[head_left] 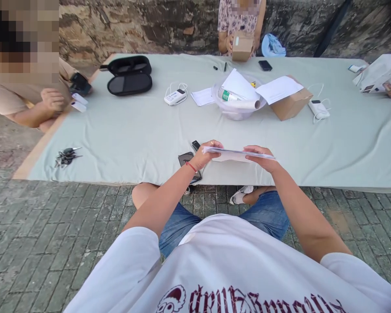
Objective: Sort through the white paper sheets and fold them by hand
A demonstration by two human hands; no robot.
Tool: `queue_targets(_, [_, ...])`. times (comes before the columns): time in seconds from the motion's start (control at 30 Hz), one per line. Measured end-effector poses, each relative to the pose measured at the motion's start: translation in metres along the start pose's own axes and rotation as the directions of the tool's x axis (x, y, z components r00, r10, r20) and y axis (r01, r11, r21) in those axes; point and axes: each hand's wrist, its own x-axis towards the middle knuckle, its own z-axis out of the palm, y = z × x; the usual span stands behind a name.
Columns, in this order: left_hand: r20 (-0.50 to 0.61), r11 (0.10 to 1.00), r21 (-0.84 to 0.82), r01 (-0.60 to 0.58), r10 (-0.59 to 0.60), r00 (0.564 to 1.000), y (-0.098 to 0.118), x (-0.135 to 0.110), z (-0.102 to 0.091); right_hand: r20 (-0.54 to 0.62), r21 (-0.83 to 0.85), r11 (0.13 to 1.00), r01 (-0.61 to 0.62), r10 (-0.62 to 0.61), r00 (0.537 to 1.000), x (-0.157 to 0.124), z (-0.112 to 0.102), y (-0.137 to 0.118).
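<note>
I hold a flat white sheet of paper or card [237,153] level above the near edge of the table, seen edge-on. My left hand [206,153] grips its left end with fingers curled over the top; a red string circles that wrist. My right hand [262,160] pinches its right end from below and above. A dark phone [186,160] lies on the pale cloth [143,134] just under my left wrist, with a small black object [196,144] beside it.
A clear bowl [237,111] with papers and a roll, a cardboard box [291,104], two white power banks [175,96], a black case [129,76], keys [65,156]. One person sits at the left, another holds a box [242,47] across the table.
</note>
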Motion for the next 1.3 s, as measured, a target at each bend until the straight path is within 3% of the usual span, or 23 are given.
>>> queue_targets(0.13, [0.065, 0.986, 0.165, 0.018, -0.029, 0.997, 0.006, -0.001, -0.001, 0.052, 0.100, 0.980, -0.172, 0.167, 0.985, 0.001, -0.003, -0.007])
queue_targets(0.2, [0.104, 0.975, 0.223, -0.012, -0.011, 0.995, 0.009, 0.001, -0.001, 0.052, 0.126, 0.972, -0.199, 0.194, 0.980, 0.002, -0.004, -0.010])
queue_targets(0.37, [0.104, 0.958, 0.288, 0.006, -0.038, 0.994, -0.001, 0.004, 0.001, 0.101, -0.025, 0.993, -0.116, 0.118, 0.988, 0.007, -0.003, -0.001])
queue_targets(0.43, [0.129, 0.951, 0.309, -0.017, -0.024, 0.991, -0.002, 0.001, 0.002, 0.037, -0.054, 0.994, -0.090, 0.093, 0.995, 0.007, -0.002, 0.001])
queue_targets(0.53, [0.133, 0.949, 0.314, -0.009, -0.035, 0.990, 0.004, -0.009, 0.003, -0.071, 0.036, 0.998, -0.049, 0.052, 0.996, -0.002, -0.003, -0.002])
queue_targets(0.6, [0.059, 0.970, 0.236, 0.063, -0.079, 0.995, 0.005, -0.020, 0.005, -0.053, 0.097, 0.993, -0.064, 0.069, 0.996, -0.015, -0.004, -0.003])
queue_targets(0.7, [0.007, 0.961, -0.109, 0.254, -0.254, 0.967, -0.016, -0.043, 0.012, 0.005, 0.123, 0.971, -0.205, 0.206, 0.979, -0.042, 0.001, 0.011])
queue_targets(0.77, [0.130, 0.842, -0.266, 0.469, -0.450, 0.883, -0.043, -0.060, 0.020, 0.023, 0.096, 0.942, -0.321, 0.321, 0.947, -0.063, 0.010, 0.030])
queue_targets(0.83, [0.202, 0.715, -0.366, 0.596, -0.565, 0.800, -0.071, -0.076, 0.033, 0.024, 0.049, 0.910, -0.411, 0.410, 0.912, -0.084, 0.020, 0.051])
queue_targets(0.93, [0.225, 0.546, -0.558, 0.625, -0.625, 0.748, -0.101, -0.095, 0.056, 0.015, 0.140, 0.871, -0.471, 0.474, 0.880, -0.108, 0.033, 0.072])
queue_targets(1.03, [0.240, 0.405, -0.678, 0.613, -0.666, 0.706, -0.112, -0.101, 0.074, 0.017, 0.245, 0.833, -0.496, 0.507, 0.862, -0.116, 0.039, 0.077])
queue_targets(1.3, [0.231, 0.361, -0.727, 0.584, -0.672, 0.703, -0.114, -0.097, 0.079, 0.031, 0.203, 0.877, -0.435, 0.438, 0.898, -0.109, 0.033, 0.058])
